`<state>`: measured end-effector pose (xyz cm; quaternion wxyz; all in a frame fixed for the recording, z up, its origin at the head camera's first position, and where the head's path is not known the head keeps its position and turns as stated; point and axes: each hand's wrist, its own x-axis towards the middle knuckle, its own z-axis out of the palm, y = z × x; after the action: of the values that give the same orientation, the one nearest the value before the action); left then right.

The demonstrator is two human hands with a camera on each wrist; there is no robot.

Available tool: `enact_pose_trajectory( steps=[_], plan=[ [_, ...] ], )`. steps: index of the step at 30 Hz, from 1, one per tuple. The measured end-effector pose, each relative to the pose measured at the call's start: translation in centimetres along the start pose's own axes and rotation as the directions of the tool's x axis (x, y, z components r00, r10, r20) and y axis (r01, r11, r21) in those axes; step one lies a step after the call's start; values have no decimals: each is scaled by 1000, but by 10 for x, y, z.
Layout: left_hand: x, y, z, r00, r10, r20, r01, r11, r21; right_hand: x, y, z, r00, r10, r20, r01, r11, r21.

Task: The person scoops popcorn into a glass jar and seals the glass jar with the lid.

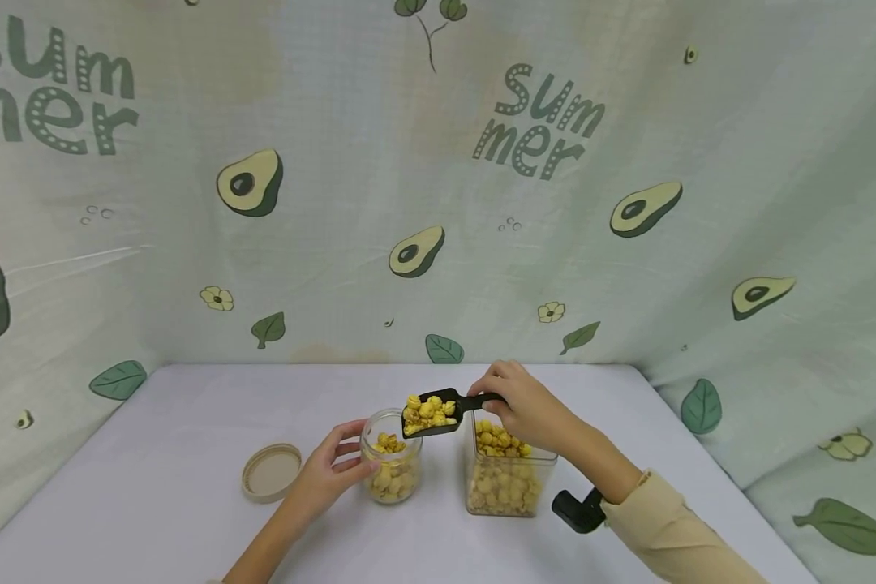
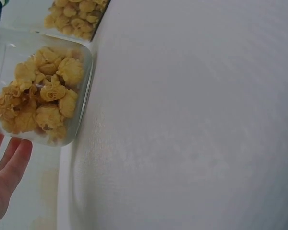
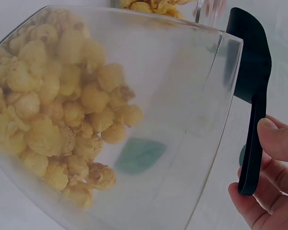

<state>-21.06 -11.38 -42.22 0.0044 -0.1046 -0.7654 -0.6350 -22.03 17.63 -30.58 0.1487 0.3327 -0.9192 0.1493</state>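
Black plastic by the look of it, the scoop (image 1: 464, 403) is hanging roughly level, its front end poised over the right side of the jar's mouth and its handle pointing toward the box. Yellow popcorn (image 1: 429, 412) is heaping up in its bowl. It's probably feeling light and stiff, with the load weighing on the front; the loose, crisp pieces look likely to roll or crumble at a tilt. The handle is offering the sensible hold, and there the right hand (image 1: 520, 405) is gripping, thumb and fingers pinching it between them.

Below, the clear jar (image 1: 401, 459) is standing upright on the table (image 1: 153, 470), popcorn filling part of it. Glass or hard plastic, I can't tell, but it's looking smooth and perhaps slippery, so its side wall is the place to hold. The left hand (image 1: 330, 466) is doing just that, thumb and fingers bracketing the wall.

Over to the right, the square clear box (image 1: 545, 470) is standing open, holding plenty of popcorn below its rim. Left of the jar, the round beige lid (image 1: 272, 473) is lying flat, well apart from the box.
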Motion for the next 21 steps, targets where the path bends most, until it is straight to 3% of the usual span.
enact_pose_trajectory(
  steps=[8,21],
  plan=[
    [-1,0,0,1000,-8,-9,8,1000,0,11,-9,1,998,28,50,-25,998,-56],
    [-1,1,1,1000,-13,-11,13,1000,1,25,-20,-8,996,-10,87,28,980,-199]
  ],
)
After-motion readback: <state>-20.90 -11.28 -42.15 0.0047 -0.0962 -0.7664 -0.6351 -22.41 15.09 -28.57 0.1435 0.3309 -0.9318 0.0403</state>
